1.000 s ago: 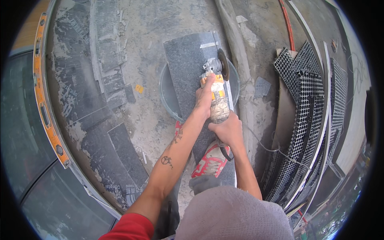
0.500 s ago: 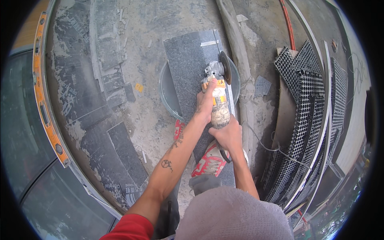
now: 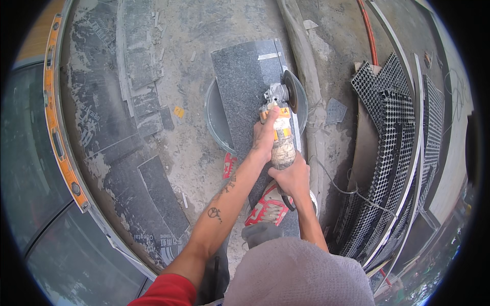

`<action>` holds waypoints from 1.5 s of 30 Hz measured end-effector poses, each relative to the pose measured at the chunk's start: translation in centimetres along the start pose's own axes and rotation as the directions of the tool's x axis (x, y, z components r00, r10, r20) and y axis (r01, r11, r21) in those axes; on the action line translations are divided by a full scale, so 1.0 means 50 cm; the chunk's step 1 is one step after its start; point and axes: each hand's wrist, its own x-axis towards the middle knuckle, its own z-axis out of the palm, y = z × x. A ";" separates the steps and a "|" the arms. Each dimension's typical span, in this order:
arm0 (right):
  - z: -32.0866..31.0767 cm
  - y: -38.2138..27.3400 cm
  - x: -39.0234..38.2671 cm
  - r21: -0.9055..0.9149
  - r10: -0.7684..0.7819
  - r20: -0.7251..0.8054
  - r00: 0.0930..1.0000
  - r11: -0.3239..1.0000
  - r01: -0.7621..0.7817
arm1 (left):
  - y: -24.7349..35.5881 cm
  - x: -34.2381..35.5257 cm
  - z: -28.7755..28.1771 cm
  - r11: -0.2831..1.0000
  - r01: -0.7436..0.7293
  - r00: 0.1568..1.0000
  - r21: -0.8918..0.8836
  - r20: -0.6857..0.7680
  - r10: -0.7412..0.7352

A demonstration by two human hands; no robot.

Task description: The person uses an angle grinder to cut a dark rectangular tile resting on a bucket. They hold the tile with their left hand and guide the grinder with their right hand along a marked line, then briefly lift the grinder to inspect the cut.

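An angle grinder (image 3: 280, 137) with white and yellow body lies over a speckled grey stone slab (image 3: 240, 76), its cutting disc (image 3: 290, 91) at the slab's right side. My left hand (image 3: 264, 135) grips the grinder's front body, thumb on top. Behind it, my right hand (image 3: 291, 176) is wrapped round the rear end, where a cable trails off. The slab rests across a round plastic bucket (image 3: 217, 127) and bears a pale strip near its far end. A red and white shoe (image 3: 265, 209) is at the slab's near part, below my hands.
An orange spirit level (image 3: 61, 132) and dusty dark tiles (image 3: 107, 117) lie left. Right are a long pale bundle (image 3: 301, 46), a grey cable (image 3: 342, 188), stacked black perforated mats (image 3: 390, 122), thin metal strips (image 3: 418, 102) and a red hose (image 3: 367, 30).
The grinder and both my hands have moved toward me and slightly right along the slab's edge, by a small amount. The slab's far end appears a little further right.
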 end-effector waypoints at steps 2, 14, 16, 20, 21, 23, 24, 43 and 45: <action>0.002 0.003 0.002 -0.011 -0.003 -0.005 1.000 1.000 0.003 | 0.001 -0.001 -0.002 0.999 0.020 1.000 -0.043 0.007 -0.020; -0.007 -0.028 0.032 0.026 -0.011 0.022 1.000 1.000 0.010 | 0.046 0.021 0.017 0.995 0.060 0.998 -0.086 -0.024 -0.062; -0.004 -0.015 0.035 0.023 -0.022 0.014 1.000 0.999 0.022 | 0.044 0.019 0.021 0.996 0.053 0.998 -0.078 -0.021 -0.055; -0.004 -0.017 0.022 0.023 -0.029 0.007 1.000 0.999 0.029 | 0.031 0.017 0.009 0.997 0.053 0.999 -0.053 -0.005 -0.054; -0.004 -0.015 0.019 0.027 -0.020 0.009 1.000 0.999 0.020 | 0.026 0.016 0.007 0.997 0.054 0.999 -0.058 -0.001 -0.054; -0.002 -0.011 0.013 0.021 -0.008 0.009 1.000 1.000 0.007 | 0.017 0.013 0.001 0.996 0.053 0.999 -0.068 0.006 -0.053; -0.001 -0.008 0.012 0.010 -0.002 0.005 1.000 1.000 0.002 | 0.017 0.009 0.003 0.996 0.052 0.999 -0.069 0.004 -0.052; 0.004 0.014 -0.003 -0.030 0.001 -0.021 1.000 1.000 -0.001 | 0.002 -0.024 0.006 0.997 0.023 1.000 -0.076 0.020 -0.022; 0.004 0.015 -0.006 -0.017 0.009 -0.021 1.000 1.000 -0.009 | -0.003 -0.021 0.002 0.996 0.033 0.999 -0.082 0.031 -0.030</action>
